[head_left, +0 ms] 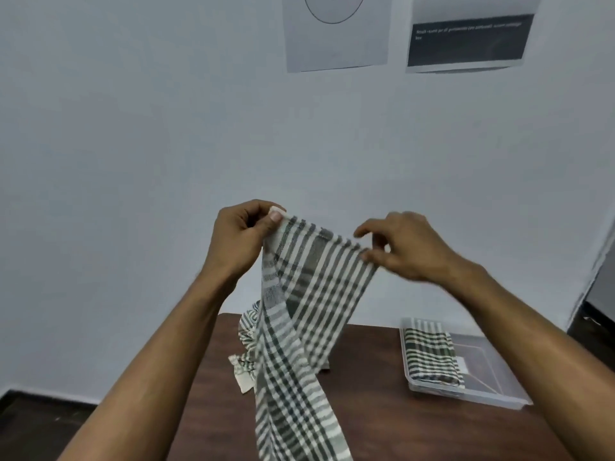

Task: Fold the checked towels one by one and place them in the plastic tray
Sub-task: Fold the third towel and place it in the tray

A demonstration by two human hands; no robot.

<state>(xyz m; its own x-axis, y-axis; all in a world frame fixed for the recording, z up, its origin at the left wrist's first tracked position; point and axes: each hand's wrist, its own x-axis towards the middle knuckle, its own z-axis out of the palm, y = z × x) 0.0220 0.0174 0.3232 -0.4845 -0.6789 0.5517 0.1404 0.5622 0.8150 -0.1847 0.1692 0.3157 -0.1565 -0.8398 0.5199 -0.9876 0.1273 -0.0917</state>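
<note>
A green-and-white checked towel (299, 311) hangs in the air in front of me, twisted, with its lower end trailing toward the table's near edge. My left hand (239, 237) pinches its top left corner. My right hand (402, 247) grips the top edge at the right, slightly blurred. Behind the hanging towel lies a crumpled heap of checked towels (246, 347) on the brown table (366, 394). At the right stands a clear plastic tray (492, 390) with one folded checked towel (429, 351) lying in its left half.
The table stands against a pale wall (133, 161). Two paper sheets (336, 34) hang high on it. A dark floor strip (33, 414) shows at the lower left, and a dark object (599, 294) stands at the far right edge.
</note>
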